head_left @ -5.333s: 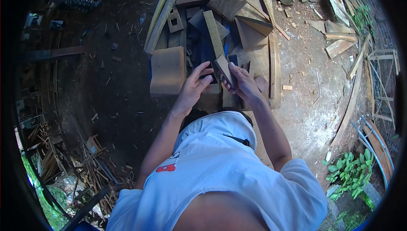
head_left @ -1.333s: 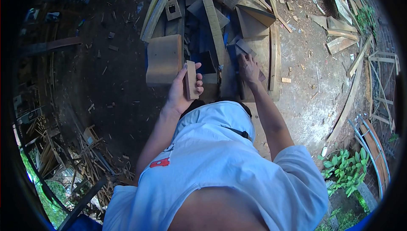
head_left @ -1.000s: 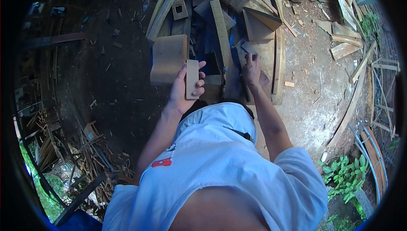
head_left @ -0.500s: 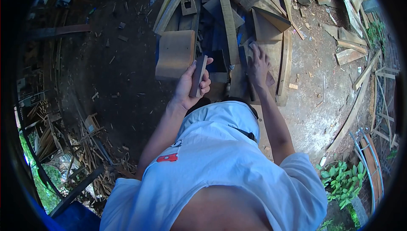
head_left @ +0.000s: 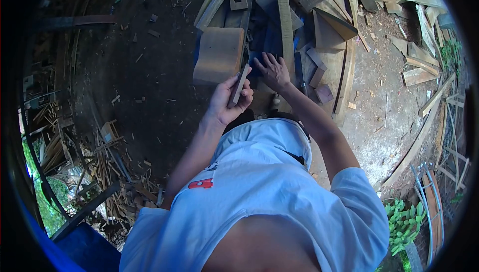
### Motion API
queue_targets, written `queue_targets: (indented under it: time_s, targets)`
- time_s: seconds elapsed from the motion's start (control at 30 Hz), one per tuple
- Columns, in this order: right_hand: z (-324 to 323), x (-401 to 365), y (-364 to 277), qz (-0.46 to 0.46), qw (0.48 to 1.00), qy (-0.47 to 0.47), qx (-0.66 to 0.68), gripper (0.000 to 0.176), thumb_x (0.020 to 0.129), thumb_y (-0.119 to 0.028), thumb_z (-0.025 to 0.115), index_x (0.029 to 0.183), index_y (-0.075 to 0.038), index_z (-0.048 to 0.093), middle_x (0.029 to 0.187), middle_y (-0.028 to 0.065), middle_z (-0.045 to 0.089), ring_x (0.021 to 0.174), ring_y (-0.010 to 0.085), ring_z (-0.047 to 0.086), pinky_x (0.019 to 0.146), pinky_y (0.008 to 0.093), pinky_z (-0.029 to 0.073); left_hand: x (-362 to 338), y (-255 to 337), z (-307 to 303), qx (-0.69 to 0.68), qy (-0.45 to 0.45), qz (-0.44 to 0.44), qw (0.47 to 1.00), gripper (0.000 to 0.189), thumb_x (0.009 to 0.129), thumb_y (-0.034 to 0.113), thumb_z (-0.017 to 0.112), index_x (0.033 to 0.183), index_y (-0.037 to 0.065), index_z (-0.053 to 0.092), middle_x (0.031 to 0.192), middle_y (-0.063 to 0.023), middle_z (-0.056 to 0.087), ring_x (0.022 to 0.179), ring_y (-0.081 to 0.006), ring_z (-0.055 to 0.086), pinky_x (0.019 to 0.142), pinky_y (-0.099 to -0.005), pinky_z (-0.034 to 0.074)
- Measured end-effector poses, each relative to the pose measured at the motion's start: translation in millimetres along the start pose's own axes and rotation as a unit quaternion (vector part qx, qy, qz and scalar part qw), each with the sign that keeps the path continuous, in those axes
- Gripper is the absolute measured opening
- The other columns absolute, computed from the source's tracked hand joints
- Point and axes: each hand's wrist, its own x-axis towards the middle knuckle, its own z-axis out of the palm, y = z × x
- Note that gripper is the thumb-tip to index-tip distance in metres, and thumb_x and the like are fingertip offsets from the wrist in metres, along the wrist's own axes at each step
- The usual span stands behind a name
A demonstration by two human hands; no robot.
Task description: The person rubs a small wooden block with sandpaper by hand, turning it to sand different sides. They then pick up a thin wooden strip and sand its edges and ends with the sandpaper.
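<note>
My left hand [head_left: 225, 103] grips a small flat wooden block [head_left: 239, 85], held edge-on above the ground. My right hand [head_left: 272, 70] reaches forward with fingers spread, palm down, over a dark gap in the wood pile beside a long upright plank [head_left: 285, 27]. A wide tan wooden slab [head_left: 218, 55] lies just left of both hands. Small offcuts [head_left: 317, 70] lie to the right of my right hand.
A heap of planks and offcuts [head_left: 324, 7] fills the ground ahead. Loose boards [head_left: 416, 75] lie at the right on pale dirt. Scrap sticks [head_left: 115, 172] pile up at the lower left. Green plants [head_left: 401, 222] grow at the lower right.
My right hand left the offcuts at the right and moved left over the dark gap. My left hand turned the wooden block from face-on to edge-on.
</note>
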Motion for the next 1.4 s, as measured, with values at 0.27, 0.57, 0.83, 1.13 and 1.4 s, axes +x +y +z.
queue_targets:
  time_s: [0.27,0.57,0.83,1.13,1.4]
  targets:
    - [3.9,6.1,-19.9,0.037,0.998,0.03,-0.033,0.065,0.084,-0.04,0.055,0.138,-0.007,0.04,0.144,0.0202,0.033,0.135,0.0349,0.026,0.098,0.06,0.028,-13.5,12.6,-0.4,-0.105,0.094,-0.011,0.99,0.031,0.098,0.023,0.045,0.119,0.001,0.05,0.097,-0.0148,0.053,0.08,-0.0169,0.052,0.066,-0.0261,0.054]
    - [25.6,5.6,-27.4,-0.002,0.989,0.109,-0.105,0.058,0.085,-0.026,0.047,0.137,-0.002,0.039,0.132,0.0218,0.048,0.123,0.039,0.045,0.087,0.0687,0.037,-30.1,30.6,-16.0,0.025,-0.015,0.107,0.994,0.031,0.1,0.027,0.04,0.121,0.007,0.05,0.093,-0.0127,0.051,0.079,-0.0195,0.047,0.069,-0.0295,0.042]
    - [2.3,10.9,-29.0,0.084,0.99,0.085,-0.076,0.061,0.077,-0.019,0.057,0.136,-0.011,0.042,0.129,0.0083,0.052,0.111,0.0234,0.05,0.079,0.0421,0.038,-46.9,54.3,-29.2,-0.087,-0.048,-0.005,0.995,0.023,0.099,0.027,0.044,0.109,0.007,0.052,0.072,-0.0072,0.048,0.061,-0.0136,0.045,0.055,-0.0244,0.039]
    - [-7.3,27.9,-30.7,0.241,0.966,0.087,-0.021,0.05,0.08,-0.036,0.057,0.124,-0.014,0.054,0.126,0.0012,0.054,0.11,0.0264,0.048,0.077,0.0369,0.045,-58.1,81.5,-36.4,0.036,-0.019,0.05,0.998,0.023,0.098,0.026,0.041,0.111,0.009,0.051,0.064,-0.003,0.041,0.047,-0.0108,0.038,0.04,-0.0234,0.029]
    - [-124.7,16.6,-134.4,0.085,0.857,0.198,0.468,0.037,0.092,-0.021,0.056,0.125,-0.005,0.053,0.119,0.0173,0.056,0.115,0.034,0.047,0.098,0.0387,0.039,-25.2,116.2,-82.2,0.077,-0.018,0.049,0.996,0.023,0.097,0.026,0.043,0.107,0.01,0.055,0.069,-0.0037,0.048,0.05,-0.0114,0.041,0.042,-0.0234,0.032]
